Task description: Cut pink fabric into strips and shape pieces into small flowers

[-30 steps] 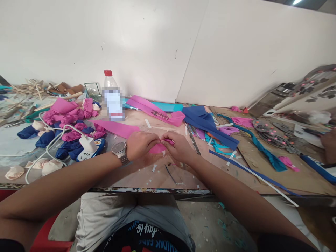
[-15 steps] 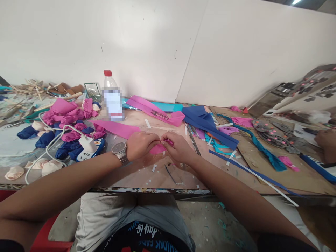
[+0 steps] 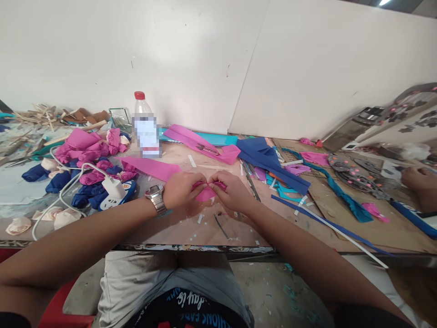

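Nearest item: the person's lap, grey shorts (image 3: 136, 278) and a dark printed shirt hem, below the table's front edge (image 3: 191, 248).

Left hand (image 3: 179, 189): fingers curled, tips pinching the left side of a small pink piece (image 3: 205, 194). A metal wristwatch (image 3: 154, 198) sits on the wrist.

Right hand (image 3: 232, 191): fingers likewise curled, pinching the right side of the same pink piece. The fingertips of both hands meet at its upper edge; how tightly either closes cannot be told.

Pink piece: lies between the two hands, just above the tabletop, its lower rounded part showing below the fingertips; its top is hidden by them.

Around the hands: small white paper slivers (image 3: 200, 218) and a thin dark strip (image 3: 220, 226) on the scuffed surface.

Left of the left hand: a white charger plugged into a blue power strip (image 3: 118, 191), white cable looping toward the edge; cream rolled rosettes (image 3: 20, 224); dark blue rolled rosettes (image 3: 58, 180).

Right of the right hand: a long blue strip (image 3: 327, 223) running diagonally, a teal twisted strip (image 3: 341, 193), a folded dark blue sheet (image 3: 269, 161).

Farther: a flat pink strip (image 3: 152, 167), a heap of pink rolled pieces (image 3: 85, 148), a long pink band (image 3: 201, 143) over a teal sheet, a clear bottle with red cap (image 3: 145, 125).

Far right: another person's hand (image 3: 418, 180) at the bench.

Rearmost: white wall panels (image 3: 218, 59).
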Demonstrator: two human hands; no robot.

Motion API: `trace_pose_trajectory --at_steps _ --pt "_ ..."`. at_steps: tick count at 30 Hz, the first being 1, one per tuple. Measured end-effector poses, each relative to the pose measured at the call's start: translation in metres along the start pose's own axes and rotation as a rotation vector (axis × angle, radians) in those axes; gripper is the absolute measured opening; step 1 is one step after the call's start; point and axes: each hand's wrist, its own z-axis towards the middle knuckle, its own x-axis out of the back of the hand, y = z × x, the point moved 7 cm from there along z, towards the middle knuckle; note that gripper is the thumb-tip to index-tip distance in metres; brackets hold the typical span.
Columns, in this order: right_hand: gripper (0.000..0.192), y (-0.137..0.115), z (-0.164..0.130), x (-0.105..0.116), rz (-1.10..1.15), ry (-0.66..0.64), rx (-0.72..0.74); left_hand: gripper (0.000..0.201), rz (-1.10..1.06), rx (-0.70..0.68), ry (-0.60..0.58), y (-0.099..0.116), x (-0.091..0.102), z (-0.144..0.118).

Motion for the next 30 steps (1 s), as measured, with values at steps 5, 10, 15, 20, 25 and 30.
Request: trace_pose_trajectory --at_steps 5,10,15,20,25,30 --pt "0.012 0.0 0.0 -0.002 0.032 -0.04 -0.054 0.033 0.049 -0.071 -0.014 0.002 -0.004 0.0" --pt "0.015 0.002 0.0 -0.004 0.082 -0.061 -0.101 0.033 0.049 -0.089 0.008 0.003 -0.003 -0.001" --pt "0.011 0.009 0.0 -0.002 0.115 -0.025 -0.119 0.028 -0.022 -0.028 0.011 -0.001 0.001 0.0" --pt "0.012 0.008 0.0 -0.002 0.063 -0.039 -0.089 0.028 -0.025 -0.037 -0.014 0.001 0.0 0.0" --pt "0.013 0.009 -0.001 -0.003 0.058 -0.04 -0.098 0.027 -0.015 -0.029 -0.033 0.0 0.0 0.0" --pt "0.012 0.011 -0.001 -0.002 0.069 -0.032 -0.119 0.024 -0.052 -0.005 -0.04 -0.003 0.0 0.001"
